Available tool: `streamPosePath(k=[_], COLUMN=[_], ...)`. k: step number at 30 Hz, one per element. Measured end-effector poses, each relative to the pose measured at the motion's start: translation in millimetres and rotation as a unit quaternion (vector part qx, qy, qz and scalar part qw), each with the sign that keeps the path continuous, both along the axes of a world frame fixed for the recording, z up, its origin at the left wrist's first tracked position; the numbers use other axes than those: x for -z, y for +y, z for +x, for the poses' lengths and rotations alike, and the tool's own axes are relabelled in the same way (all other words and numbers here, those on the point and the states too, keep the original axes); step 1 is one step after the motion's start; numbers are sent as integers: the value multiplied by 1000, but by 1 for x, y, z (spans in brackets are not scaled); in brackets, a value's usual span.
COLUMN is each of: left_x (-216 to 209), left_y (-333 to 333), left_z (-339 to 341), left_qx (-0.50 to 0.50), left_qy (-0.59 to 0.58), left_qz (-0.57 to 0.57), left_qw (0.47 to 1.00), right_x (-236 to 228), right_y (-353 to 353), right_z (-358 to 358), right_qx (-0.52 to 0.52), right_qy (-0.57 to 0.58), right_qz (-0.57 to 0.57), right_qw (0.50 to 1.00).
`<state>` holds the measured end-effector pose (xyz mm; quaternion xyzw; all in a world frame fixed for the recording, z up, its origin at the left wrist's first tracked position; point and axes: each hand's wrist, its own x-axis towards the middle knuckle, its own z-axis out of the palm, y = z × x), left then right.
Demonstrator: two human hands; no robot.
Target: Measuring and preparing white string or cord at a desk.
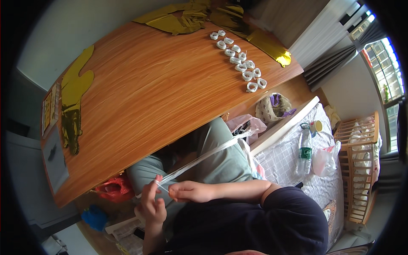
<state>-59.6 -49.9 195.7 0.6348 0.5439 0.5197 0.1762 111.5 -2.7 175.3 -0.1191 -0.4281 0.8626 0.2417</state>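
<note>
My left hand (154, 202) is raised with fingers held upright, and white string (203, 157) passes round its fingertips. With bent fingers, my right hand (187, 191) pinches a thin strand of that string just beside the left. From the left hand the string runs as a loose bundle of strands across my grey-green trousers (227, 163) to a pink bag (250, 124) beyond my knee. Small white string coils (247, 76) lie in two rough rows at the right end of the wooden table (140, 85).
Shiny gold foil pieces (76, 100) lie on the table's left side and more gold foil (182, 21) along its far edge. A red plastic bag (114, 188) is below the table. On the bed (278, 163) stand a bottle (304, 152) and a cup (316, 126).
</note>
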Motion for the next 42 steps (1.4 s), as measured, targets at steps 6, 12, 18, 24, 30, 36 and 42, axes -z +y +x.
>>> streamPosePath(k=[6, 12, 18, 24, 30, 36, 42], left_x=[-7, -20, -16, -12, -10, -21, -8], left_y=[-19, -3, -9, -14, -6, -4, -16], left_z=[-27, -12, -16, -27, -7, -9, -12], left_qx=[268, 210, 114, 210, 36, 80, 258], left_qy=[-203, -55, 185, -104, 94, 192, -357], left_qz=[-216, -96, -124, -139, -1, -82, -152], left_qw=[917, 971, 968, 962, 995, 975, 885], right_x=[-6, -4, -29, -16, -39, -37, -34], right_y=[3, 6, 14, 15, 26, 30, 28], right_z=[8, 8, 10, 11, 18, 22, 22], right_qx=[-27, -109, -40, -46, -151, -13, -29], right_qy=[32, -54, -62, -124, -177, -86, -192], right_qz=[-72, 0, 104, 193, 252, 219, 243], right_qw=[997, 993, 992, 972, 939, 972, 950])
